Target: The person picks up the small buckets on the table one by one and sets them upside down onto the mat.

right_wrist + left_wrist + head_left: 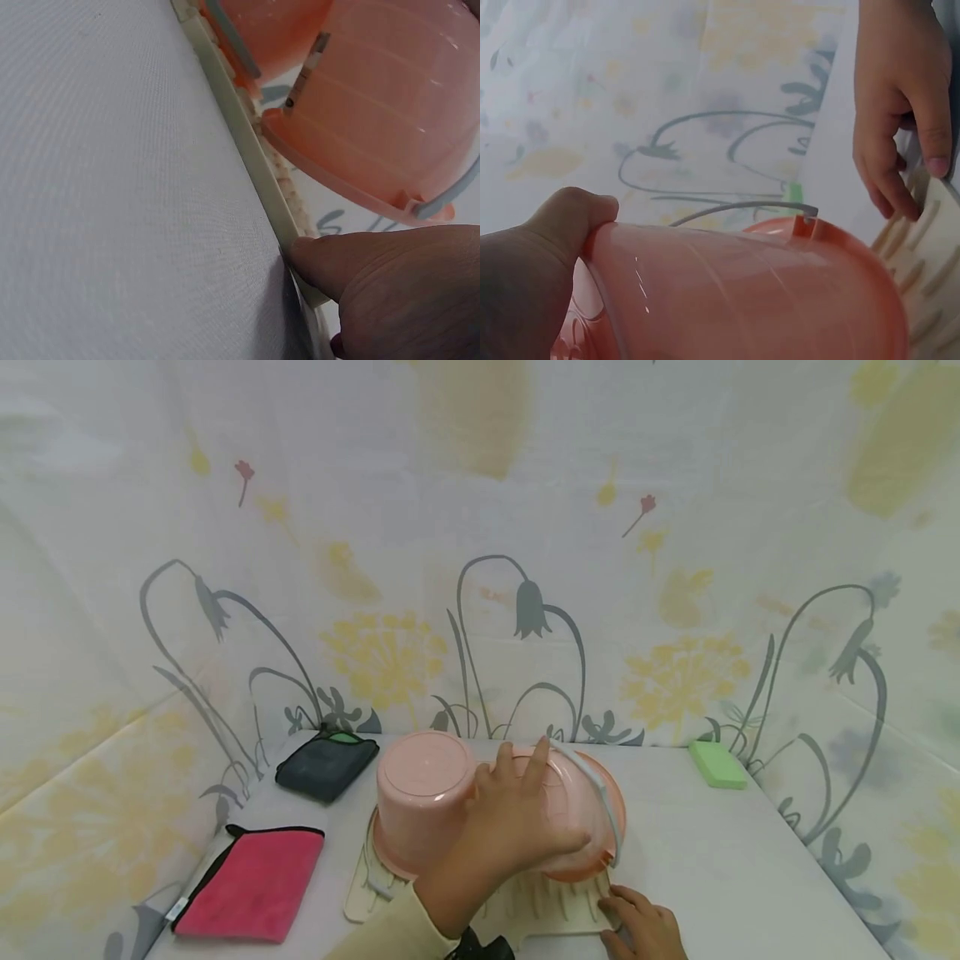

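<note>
My left hand (510, 822) reaches across and grips the base of a pink bucket (566, 785), fingers spread over its bottom and thumb at the base edge. This bucket leans upside down over a cream draining rack (555, 917); in the right wrist view its rim slants up from the rack at one end. Its pale grey handle (611, 818) arches along the right side. A second pink bucket (423, 777) stands upside down on the rack's left part. At the rack's near right corner, my right hand (648, 927) pinches the edge, thumb (322, 262) against its side.
A folded pink-red cloth (251, 881) with black trim lies on the left. Behind it is a dark folded cloth (326, 766) with a green patch showing. A light green sponge block (717, 765) sits at the back right. Patterned fabric (480, 527) encloses the white table.
</note>
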`<state>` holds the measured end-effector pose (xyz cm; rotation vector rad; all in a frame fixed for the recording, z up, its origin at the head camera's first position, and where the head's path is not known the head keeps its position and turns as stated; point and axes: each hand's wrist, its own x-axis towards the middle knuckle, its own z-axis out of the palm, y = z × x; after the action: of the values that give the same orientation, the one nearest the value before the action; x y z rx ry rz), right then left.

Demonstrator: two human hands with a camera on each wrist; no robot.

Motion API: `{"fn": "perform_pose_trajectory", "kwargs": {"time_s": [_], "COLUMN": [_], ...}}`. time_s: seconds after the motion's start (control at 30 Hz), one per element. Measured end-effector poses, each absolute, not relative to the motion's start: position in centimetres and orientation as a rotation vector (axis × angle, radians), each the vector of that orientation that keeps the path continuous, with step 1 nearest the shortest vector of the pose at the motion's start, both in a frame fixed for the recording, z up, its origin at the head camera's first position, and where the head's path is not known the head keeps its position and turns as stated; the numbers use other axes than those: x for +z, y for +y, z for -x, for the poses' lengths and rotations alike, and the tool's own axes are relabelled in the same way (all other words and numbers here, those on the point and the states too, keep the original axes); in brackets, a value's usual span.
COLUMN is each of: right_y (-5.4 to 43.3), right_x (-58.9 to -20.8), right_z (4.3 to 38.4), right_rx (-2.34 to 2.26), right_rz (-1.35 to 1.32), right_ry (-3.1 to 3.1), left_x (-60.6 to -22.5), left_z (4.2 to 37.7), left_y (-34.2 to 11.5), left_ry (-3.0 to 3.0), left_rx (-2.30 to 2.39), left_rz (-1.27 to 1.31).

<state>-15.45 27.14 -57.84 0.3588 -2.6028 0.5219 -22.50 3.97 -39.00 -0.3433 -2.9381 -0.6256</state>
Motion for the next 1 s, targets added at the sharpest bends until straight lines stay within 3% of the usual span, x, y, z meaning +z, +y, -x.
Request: {"fn": "perform_pose_trajectory", "kwargs": {"time_s": [0.63,1.0], "right_y": [27.0,26.7], "right_x": [-56.9,-56.6], "right_z": [15.2,15.0], "right_rx": [0.611,0.611], "right_rz": [-0.284,-0.307], "right_ry": [-2.752,-2.698], "left_x": [-37.8,-38.7], "left_z": [25.2,25.2], "left_y": [6.5,5.2], "left_ry": [-3.058,-3.055], "left_rx": [-0.72,-0.63], "left_rz": [0.175,0.515]}}
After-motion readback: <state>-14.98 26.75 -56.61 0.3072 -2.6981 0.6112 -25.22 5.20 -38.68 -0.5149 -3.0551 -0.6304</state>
